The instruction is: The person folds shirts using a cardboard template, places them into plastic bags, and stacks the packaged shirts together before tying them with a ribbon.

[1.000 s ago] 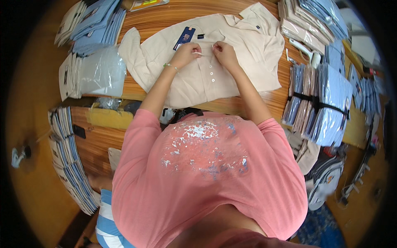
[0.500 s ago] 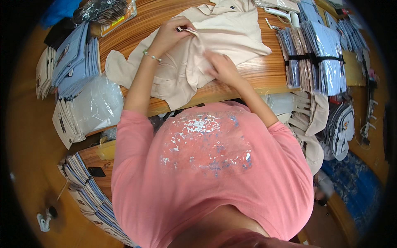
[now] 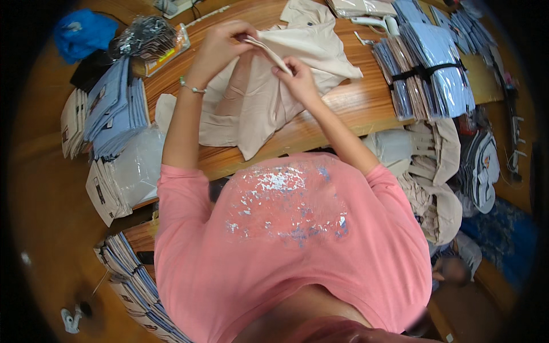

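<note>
A beige collared shirt (image 3: pixel 251 108) lies crumpled over the wooden table, its collar at the far side. My left hand (image 3: pixel 229 43) pinches one end of a folded strip of the fabric, lifted off the tabletop. Lower and to the right, my right hand (image 3: pixel 299 81) grips the same strip's other end between thumb and fingers. The strip runs taut and slanted between both hands. Below it the cloth hangs in folds towards the table's near edge. Part of the shirt at the left is hidden behind my left forearm.
Banded bagged blue and beige shirts (image 3: pixel 423 74) stand at the right, near a white handled tool (image 3: pixel 391 26). Folded blue shirts (image 3: pixel 114 108) and clear plastic bags (image 3: pixel 137 163) sit left. Beige garments (image 3: pixel 440 200) hang off the right side. Another person (image 3: pixel 454 270) is partly seen lower right.
My right hand has moved up and now grips the fabric strip, where it was blurred beside the cloth before. The edge is raised and stretched between both hands. The whole view has shifted slightly.
</note>
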The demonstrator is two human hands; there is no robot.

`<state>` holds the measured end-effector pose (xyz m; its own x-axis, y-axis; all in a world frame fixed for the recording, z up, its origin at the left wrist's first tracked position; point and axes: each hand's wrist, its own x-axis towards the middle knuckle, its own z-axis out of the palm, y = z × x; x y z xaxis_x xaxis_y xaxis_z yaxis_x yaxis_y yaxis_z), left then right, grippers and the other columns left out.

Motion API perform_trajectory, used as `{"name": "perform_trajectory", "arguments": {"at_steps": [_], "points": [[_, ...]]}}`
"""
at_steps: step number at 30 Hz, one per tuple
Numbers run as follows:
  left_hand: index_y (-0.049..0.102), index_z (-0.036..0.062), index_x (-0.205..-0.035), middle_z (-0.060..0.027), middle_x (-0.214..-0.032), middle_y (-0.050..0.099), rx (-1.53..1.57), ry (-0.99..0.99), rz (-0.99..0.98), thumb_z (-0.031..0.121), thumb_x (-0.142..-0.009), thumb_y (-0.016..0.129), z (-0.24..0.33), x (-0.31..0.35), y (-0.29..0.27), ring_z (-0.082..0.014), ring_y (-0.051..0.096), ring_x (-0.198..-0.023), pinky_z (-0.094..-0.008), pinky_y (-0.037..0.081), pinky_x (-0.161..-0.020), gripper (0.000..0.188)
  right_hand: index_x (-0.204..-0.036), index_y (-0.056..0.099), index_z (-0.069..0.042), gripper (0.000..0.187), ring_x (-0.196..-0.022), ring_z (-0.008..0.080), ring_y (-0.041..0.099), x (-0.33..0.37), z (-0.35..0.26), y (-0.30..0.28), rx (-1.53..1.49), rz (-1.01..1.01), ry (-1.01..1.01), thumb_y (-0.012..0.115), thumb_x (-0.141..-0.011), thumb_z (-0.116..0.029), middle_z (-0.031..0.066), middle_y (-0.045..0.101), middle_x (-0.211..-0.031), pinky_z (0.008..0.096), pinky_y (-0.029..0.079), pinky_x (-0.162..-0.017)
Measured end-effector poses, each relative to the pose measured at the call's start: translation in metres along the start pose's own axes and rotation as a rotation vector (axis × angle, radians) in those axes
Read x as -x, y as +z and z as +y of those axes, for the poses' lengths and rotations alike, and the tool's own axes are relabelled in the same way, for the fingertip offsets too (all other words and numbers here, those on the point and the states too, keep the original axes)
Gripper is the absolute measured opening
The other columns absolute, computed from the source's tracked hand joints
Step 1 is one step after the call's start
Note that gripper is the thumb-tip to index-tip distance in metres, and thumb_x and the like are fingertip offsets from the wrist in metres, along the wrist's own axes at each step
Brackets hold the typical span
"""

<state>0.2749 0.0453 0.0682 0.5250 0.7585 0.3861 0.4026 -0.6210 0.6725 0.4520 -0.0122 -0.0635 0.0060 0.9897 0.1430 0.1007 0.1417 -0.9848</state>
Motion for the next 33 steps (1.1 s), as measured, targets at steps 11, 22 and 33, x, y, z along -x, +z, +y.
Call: {"name": "perform_trajectory", "arguments": {"at_steps": [11, 22, 33], "points": [[0.056, 0.0011, -0.088, -0.0012, -0.084, 0.056, 0.132, -0.108, 0.389, -0.001, -0.076, 0.064, 0.081, -0.031, -0.113, -0.0065, 0.054, -0.077, -0.0219, 0.045, -0.064, 0.014, -0.09, 0.062, -0.005, 0.018, -0.074, 0.0062, 0.053, -0.108, -0.252, -0.057, 0.293, -0.349, -0.27, 0.062, -0.084, -0.022, -0.0024, 0.058, -0.081, 0.0202, 0.042, -0.062], [0.066, 0.0012, -0.088, 0.0008, -0.076, 0.063, 0.372, -0.559, 0.149, 0.01, -0.075, 0.072, 0.018, 0.084, 0.047, -0.0044, 0.054, -0.068, -0.0187, 0.043, -0.061, 0.017, -0.091, 0.064, 0.0, 0.018, -0.08, 0.0093, 0.053, -0.01, -0.061, -0.069, 0.06, -0.44, 0.023, 0.066, -0.081, -0.016, 0.0024, 0.062, -0.086, 0.0227, 0.041, -0.073], [0.068, 0.0001, -0.088, -0.0034, -0.083, 0.066, 0.383, -0.601, 0.228, 0.009, -0.076, 0.071, 0.017, 0.103, 0.088, -0.0077, 0.055, -0.072, -0.0214, 0.043, -0.066, 0.016, -0.087, 0.068, -0.004, 0.015, -0.079, 0.019, 0.054, 0.019, -0.038, -0.076, 0.382, -0.354, -0.076, 0.068, -0.076, -0.013, 0.0063, 0.06, -0.083, 0.0284, 0.044, -0.064]]}}
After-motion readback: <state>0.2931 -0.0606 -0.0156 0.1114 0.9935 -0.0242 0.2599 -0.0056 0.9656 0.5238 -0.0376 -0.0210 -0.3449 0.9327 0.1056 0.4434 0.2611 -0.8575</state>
